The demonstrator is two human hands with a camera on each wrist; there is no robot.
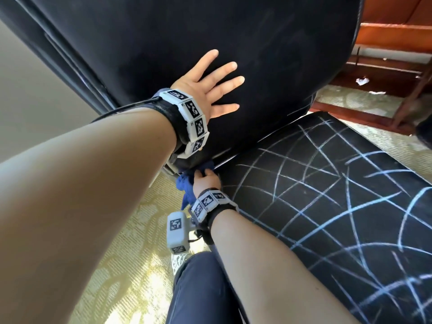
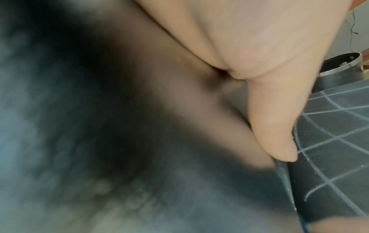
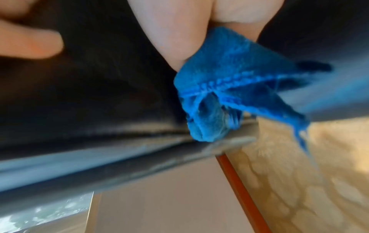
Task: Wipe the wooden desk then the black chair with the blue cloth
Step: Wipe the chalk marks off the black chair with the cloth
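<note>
Floor: pale patterned carpet (image 1: 131,260) lies under the chair, with sunlit patches near the person's leg.
Right hand: the right hand (image 1: 207,180) is curled round the blue cloth (image 1: 187,183), low at the left end of the join between the chair's back and seat.
Right fingers: in the right wrist view the fingers (image 3: 173,39) pinch the bunched cloth (image 3: 229,88), and its lower end touches the seam of the black chair (image 3: 89,94); a loose corner hangs off to one side.
Left hand: the left hand (image 1: 208,86) lies flat on the chair back (image 1: 210,31) with its fingers straight and spread, well above the cloth.
Left thumb: in the left wrist view the thumb (image 2: 275,126) rests on the dark upholstery (image 2: 99,141); most of this picture is blurred.
Seat: the black seat (image 1: 339,206) carries a web of pale blue lines and sits right of the cloth hand.
Wristbands: both wrists wear black bands with black-and-white square markers (image 1: 191,108).
Leg: a dark trouser leg (image 1: 203,288) shows at the bottom edge.
Background: reddish wooden furniture (image 1: 392,31) stands beyond the chair at upper right, with scraps of white paper (image 1: 361,81) on the floor below it.
</note>
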